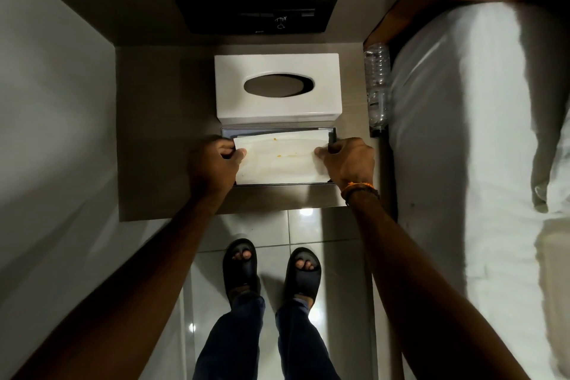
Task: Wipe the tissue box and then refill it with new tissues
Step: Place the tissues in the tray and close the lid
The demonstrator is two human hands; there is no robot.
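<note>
A white tissue box cover (277,89) with an empty oval slot stands on the bedside table (160,133). Just in front of it lies the dark base tray (228,133). A flat stack of white tissues (282,160) with small orange stains on top rests in the tray. My left hand (212,166) pinches the stack's left end and my right hand (348,160) pinches its right end. An orange band circles my right wrist.
A black wall panel (256,14) sits behind the table. A clear plastic bottle (377,86) lies wedged between table and white bed (462,133) on the right. Another bed (52,133) is to the left. My sandalled feet (271,268) stand on glossy tiles.
</note>
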